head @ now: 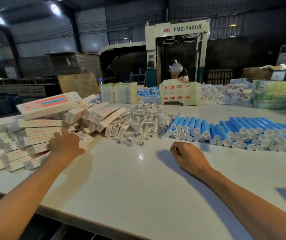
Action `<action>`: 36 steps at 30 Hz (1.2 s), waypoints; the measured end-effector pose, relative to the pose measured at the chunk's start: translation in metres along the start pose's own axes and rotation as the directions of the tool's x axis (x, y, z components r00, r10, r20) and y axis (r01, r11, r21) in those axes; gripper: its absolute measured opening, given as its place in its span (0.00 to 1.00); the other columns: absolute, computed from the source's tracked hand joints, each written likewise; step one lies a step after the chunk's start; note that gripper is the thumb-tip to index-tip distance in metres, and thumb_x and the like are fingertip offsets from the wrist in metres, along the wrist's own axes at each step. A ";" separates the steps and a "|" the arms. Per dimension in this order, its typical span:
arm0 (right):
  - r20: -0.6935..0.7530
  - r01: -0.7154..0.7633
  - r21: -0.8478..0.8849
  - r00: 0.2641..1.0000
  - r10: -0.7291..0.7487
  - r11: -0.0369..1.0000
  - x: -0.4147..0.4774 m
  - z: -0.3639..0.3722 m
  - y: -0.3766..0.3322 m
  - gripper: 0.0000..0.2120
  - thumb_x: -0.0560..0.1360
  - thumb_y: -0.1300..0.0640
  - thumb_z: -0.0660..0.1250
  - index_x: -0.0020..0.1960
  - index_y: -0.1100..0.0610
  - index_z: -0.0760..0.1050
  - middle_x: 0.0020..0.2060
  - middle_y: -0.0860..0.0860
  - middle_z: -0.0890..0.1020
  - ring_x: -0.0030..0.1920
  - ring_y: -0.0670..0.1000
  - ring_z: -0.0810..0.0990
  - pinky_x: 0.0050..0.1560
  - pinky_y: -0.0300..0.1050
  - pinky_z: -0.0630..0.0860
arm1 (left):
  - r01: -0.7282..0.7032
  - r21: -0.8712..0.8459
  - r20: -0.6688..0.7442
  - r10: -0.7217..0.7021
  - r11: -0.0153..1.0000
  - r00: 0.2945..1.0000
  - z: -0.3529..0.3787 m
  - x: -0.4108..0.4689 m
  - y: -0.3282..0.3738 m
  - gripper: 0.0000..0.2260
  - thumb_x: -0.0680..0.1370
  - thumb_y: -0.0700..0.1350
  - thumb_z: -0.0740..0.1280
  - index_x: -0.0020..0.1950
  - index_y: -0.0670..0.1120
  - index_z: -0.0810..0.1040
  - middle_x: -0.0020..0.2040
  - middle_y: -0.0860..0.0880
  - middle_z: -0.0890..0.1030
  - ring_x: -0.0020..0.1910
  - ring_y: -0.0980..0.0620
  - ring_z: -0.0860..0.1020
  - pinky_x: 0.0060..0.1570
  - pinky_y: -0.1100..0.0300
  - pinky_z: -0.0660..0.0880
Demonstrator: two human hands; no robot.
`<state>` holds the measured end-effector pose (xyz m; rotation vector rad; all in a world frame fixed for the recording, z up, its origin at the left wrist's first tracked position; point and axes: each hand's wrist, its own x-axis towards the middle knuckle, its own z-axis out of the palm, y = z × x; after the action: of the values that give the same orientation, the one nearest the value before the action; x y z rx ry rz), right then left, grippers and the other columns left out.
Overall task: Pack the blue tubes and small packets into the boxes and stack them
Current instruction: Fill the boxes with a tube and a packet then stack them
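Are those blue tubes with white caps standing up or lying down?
Lying down. The blue tubes with white caps rest on their sides, piled in rows on the white table.

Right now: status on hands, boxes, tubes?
Left hand open, resting on boxes. Right hand curled, empty, on table. Tubes, packets untouched. Nothing between right hand and tubes.

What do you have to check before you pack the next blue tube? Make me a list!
1. Left hand rests flat on the pile of white cardboard boxes with red print: ok.
2. Right hand empty: cannot tell, its fingers curl under.
3. Blue plastic tubes with white caps stacked just beyond the right hand: ok.
4. Small clear plastic packets heaped between boxes and tubes: ok.
5. An open box ready to fill: cannot tell.
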<state>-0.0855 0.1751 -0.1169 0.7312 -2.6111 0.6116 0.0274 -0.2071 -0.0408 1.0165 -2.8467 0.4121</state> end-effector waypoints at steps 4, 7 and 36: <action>-0.018 0.006 0.010 1.000 -0.006 1.000 0.000 0.002 0.002 0.09 0.82 0.57 0.60 0.54 0.50 0.79 0.51 0.47 0.84 0.48 0.52 0.81 0.46 0.51 0.79 | -0.130 -0.182 0.002 0.133 0.975 0.991 -0.019 -0.011 0.008 0.38 0.74 0.58 0.78 0.76 0.44 0.64 0.73 0.41 0.69 0.66 0.39 0.78 0.56 0.49 0.79; -0.028 0.006 0.022 1.000 -0.005 1.000 0.001 0.002 0.001 0.10 0.82 0.57 0.60 0.57 0.51 0.79 0.53 0.48 0.85 0.49 0.52 0.81 0.47 0.50 0.79 | -0.280 -0.371 -0.053 0.281 0.885 0.958 -0.035 -0.023 0.038 0.43 0.72 0.59 0.80 0.76 0.46 0.60 0.70 0.45 0.77 0.64 0.43 0.78 0.54 0.49 0.79; 0.022 -0.607 -0.240 0.777 0.629 0.758 0.110 -0.058 0.074 0.24 0.83 0.62 0.61 0.76 0.67 0.58 0.71 0.65 0.69 0.71 0.66 0.71 0.65 0.57 0.71 | 0.275 -0.813 -0.168 0.659 -0.514 0.734 -0.013 -0.051 0.197 0.21 0.81 0.36 0.69 0.74 0.45 0.71 0.62 0.43 0.86 0.59 0.40 0.86 0.51 0.49 0.86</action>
<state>-0.2018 0.2173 -0.0420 -0.2149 -2.9434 0.4401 -0.0578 -0.0263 -0.0813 -0.2651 -1.8263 -2.5286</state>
